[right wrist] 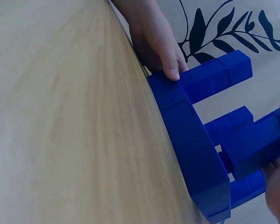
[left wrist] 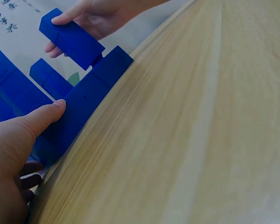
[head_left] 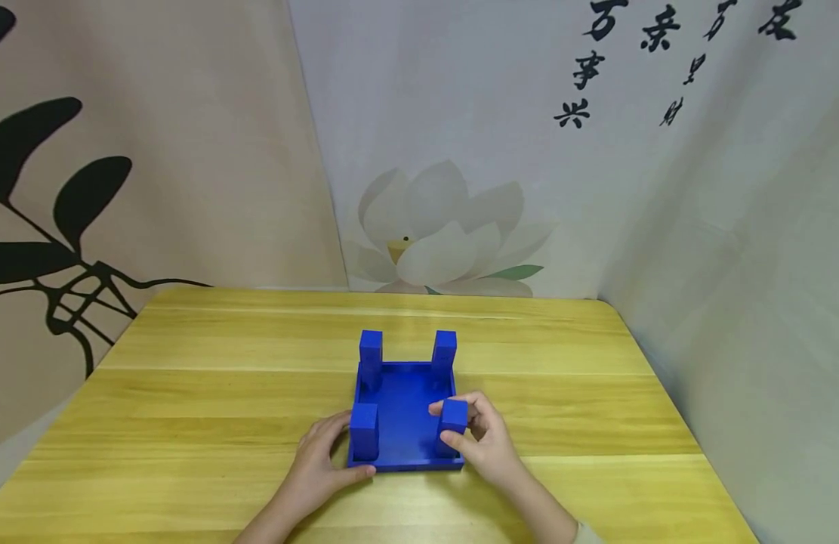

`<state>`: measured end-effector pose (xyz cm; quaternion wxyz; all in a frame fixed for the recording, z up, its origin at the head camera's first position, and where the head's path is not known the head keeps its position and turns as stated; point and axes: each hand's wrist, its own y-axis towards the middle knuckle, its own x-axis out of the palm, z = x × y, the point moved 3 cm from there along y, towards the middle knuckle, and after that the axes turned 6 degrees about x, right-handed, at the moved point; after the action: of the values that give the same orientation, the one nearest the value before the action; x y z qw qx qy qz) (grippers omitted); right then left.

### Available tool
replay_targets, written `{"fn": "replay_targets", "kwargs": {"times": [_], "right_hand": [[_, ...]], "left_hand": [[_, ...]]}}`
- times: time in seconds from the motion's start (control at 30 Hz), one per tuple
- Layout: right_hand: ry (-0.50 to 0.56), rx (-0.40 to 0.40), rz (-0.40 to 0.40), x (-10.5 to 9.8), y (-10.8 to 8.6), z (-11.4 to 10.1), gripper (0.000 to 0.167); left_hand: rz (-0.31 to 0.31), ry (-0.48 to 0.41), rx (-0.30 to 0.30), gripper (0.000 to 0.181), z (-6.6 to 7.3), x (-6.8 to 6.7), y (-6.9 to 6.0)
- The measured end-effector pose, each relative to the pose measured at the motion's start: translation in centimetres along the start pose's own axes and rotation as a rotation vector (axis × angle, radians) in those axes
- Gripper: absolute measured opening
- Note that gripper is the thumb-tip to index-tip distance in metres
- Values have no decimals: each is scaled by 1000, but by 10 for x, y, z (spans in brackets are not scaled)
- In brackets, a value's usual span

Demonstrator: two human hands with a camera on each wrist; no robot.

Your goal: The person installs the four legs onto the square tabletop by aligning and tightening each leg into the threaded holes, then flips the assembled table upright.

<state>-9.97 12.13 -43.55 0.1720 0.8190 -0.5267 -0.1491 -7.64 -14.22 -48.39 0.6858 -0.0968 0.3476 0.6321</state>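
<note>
A shallow blue tray (head_left: 407,423) lies on the wooden table, with blue square posts at its corners. My left hand (head_left: 316,465) holds the tray's near left corner, its thumb on the front wall and fingers along the left side, beside the near left post (head_left: 364,431). Between thumb and fingers, my right hand (head_left: 490,446) pinches the near right post (head_left: 454,414) by its upper part. In the left wrist view, a small gap shows between this post (left wrist: 72,39) and the tray wall (left wrist: 93,88). The right wrist view shows a similar gap at its foot.
Two more posts, far left (head_left: 371,357) and far right (head_left: 444,352), stand at the tray's back corners. Wooden tabletop (head_left: 208,408) surrounds the tray. Behind and to the right of the table hangs a pale printed curtain (head_left: 460,113).
</note>
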Motion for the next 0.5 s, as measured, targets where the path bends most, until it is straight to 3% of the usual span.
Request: {"fn": "replay_targets", "kwargs": {"times": [0.27, 0.5], "right_hand": [[-42, 5, -76, 0, -1, 0, 44], [-60, 15, -155, -5, -2, -5, 47]], "left_hand": [[7, 5, 17, 84, -1, 0, 0], [-7, -2, -5, 84, 0, 0, 0]]}}
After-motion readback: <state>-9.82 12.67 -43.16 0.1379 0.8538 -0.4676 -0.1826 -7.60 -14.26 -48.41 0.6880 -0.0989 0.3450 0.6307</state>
